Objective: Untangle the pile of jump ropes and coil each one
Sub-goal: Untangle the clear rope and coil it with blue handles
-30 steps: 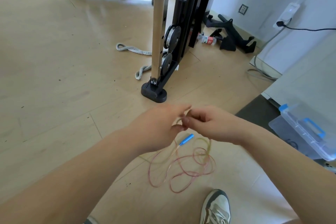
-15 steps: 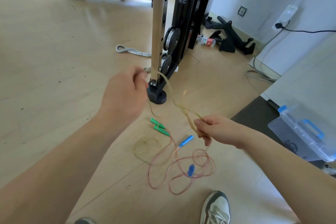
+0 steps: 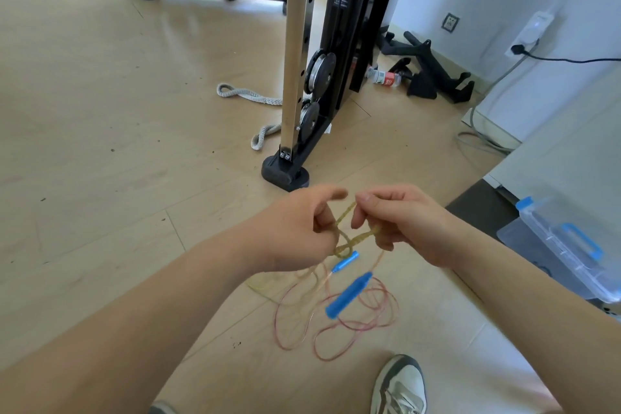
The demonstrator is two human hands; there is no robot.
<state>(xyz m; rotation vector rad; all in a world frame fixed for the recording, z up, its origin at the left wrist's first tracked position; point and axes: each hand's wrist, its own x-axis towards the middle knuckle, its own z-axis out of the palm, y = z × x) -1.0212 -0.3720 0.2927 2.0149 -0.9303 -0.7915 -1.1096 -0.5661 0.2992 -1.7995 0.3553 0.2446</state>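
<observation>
My left hand (image 3: 295,228) and my right hand (image 3: 403,222) meet above the floor, both pinching loops of a thin yellow jump rope (image 3: 346,240). The yellow cord twists between the fingers and hangs down in a small loop. Below the hands a red jump rope (image 3: 339,329) lies in loose tangled loops on the wooden floor. One blue handle (image 3: 349,294) hangs or lies over the red loops, and a second blue handle (image 3: 344,260) shows just under my hands. The green handles are hidden behind my left hand.
A black and steel gym machine (image 3: 299,77) stands just beyond the hands, its foot (image 3: 285,175) close to them. A grey braided rope (image 3: 248,97) lies by it. A clear storage box with blue clips (image 3: 571,245) sits at the right. My shoe (image 3: 400,386) is below.
My left hand, which was raised up and left with the yellow rope stretched out, has come back down to my right hand. The green handles are now covered. One blue handle has shifted.
</observation>
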